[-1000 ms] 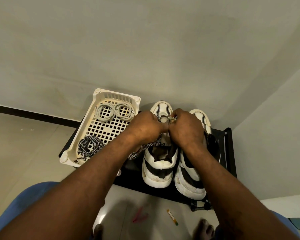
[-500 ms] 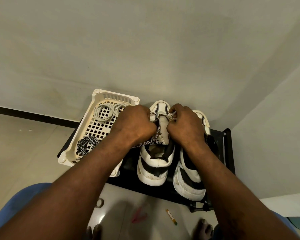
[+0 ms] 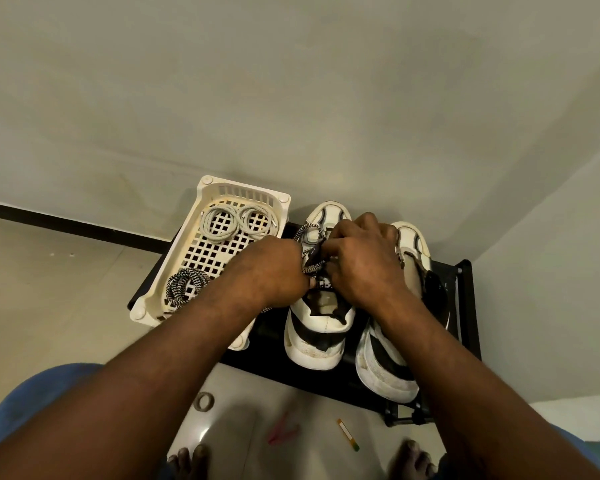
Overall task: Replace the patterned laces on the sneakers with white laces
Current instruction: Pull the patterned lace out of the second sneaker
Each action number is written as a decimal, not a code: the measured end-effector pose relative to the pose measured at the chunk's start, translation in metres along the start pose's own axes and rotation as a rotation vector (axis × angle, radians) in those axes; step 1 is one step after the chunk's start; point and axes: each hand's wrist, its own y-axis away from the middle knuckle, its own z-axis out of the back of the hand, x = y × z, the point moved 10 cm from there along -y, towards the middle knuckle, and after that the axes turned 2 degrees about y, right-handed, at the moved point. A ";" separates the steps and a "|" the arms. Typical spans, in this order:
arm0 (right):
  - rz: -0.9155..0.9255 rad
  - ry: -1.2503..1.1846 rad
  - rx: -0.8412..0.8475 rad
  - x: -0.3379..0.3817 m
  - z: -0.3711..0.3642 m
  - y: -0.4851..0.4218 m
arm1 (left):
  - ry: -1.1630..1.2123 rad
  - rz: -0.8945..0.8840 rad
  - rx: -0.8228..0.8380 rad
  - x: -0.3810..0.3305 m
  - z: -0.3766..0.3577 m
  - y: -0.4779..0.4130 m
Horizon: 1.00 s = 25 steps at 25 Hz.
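Gripping the patterned lace (image 3: pixel 309 233) with both hands over the left sneaker (image 3: pixel 321 329).

- Left hand (image 3: pixel 274 271): fingers curled, closed round a strand of the lace beside the tongue. Another stretch of the same lace shows below the wrist, towards the basket.
- Right hand (image 3: pixel 357 265): fingers curled over the eyelet rows, fingertips pinching the lace where it crosses the tongue. The exact eyelet is hidden by the knuckles.
- Lace: a loop stands up near the toe of the left sneaker, partly threaded through the upper.
- Right sneaker (image 3: pixel 388 372): just beside the left one, toe towards the wall. The right wrist covers part of it.
- Both sneakers sit on a low black rack (image 3: pixel 465 306) against the wall.
- White slotted basket (image 3: pixel 246 195): on the left end of the rack, near corner overhanging the edge. Inside at the far end, two coils of white laces (image 3: pixel 238 223), touching. At the near end, a coiled second patterned lace (image 3: pixel 179 277).
- Floor in front of the rack: a ring-shaped object (image 3: pixel 203 400), a pink clothes peg (image 3: pixel 283 436), a small orange-white-green stick (image 3: pixel 348 434). Bare toes (image 3: pixel 413 459) at the bottom edge.
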 end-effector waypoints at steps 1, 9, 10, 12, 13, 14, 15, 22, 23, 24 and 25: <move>-0.031 -0.037 -0.036 -0.006 0.006 -0.001 | -0.005 0.000 -0.036 0.000 0.000 -0.001; 0.072 -0.702 -0.274 0.009 0.065 0.033 | 0.087 -0.160 -0.306 -0.010 0.036 0.010; 0.101 -0.764 -0.314 0.011 0.072 0.038 | 0.221 -0.213 -0.295 -0.011 0.041 0.010; 0.149 -0.877 -0.372 0.011 0.084 0.046 | 0.476 -0.253 -0.190 -0.014 0.041 0.014; 0.168 -0.943 -0.374 0.011 0.089 0.049 | 0.556 -0.232 -0.124 -0.015 0.036 0.017; 0.186 -1.017 -0.359 0.013 0.092 0.051 | 0.609 -0.204 -0.074 -0.016 0.030 0.020; 0.202 -1.086 -0.339 0.015 0.093 0.052 | 0.638 -0.180 -0.045 -0.017 0.026 0.022; -0.108 -0.706 -0.162 -0.026 0.036 0.029 | 0.770 -0.243 -0.020 -0.026 0.044 0.043; -0.030 -0.557 -0.092 -0.016 0.027 0.027 | 0.842 -0.312 0.025 -0.033 0.047 0.050; 0.036 -0.466 -0.064 -0.007 0.022 0.026 | 0.915 -0.387 0.098 -0.041 0.048 0.059; 0.067 -0.441 -0.073 -0.002 0.022 0.025 | 0.977 -0.455 0.194 -0.047 0.048 0.069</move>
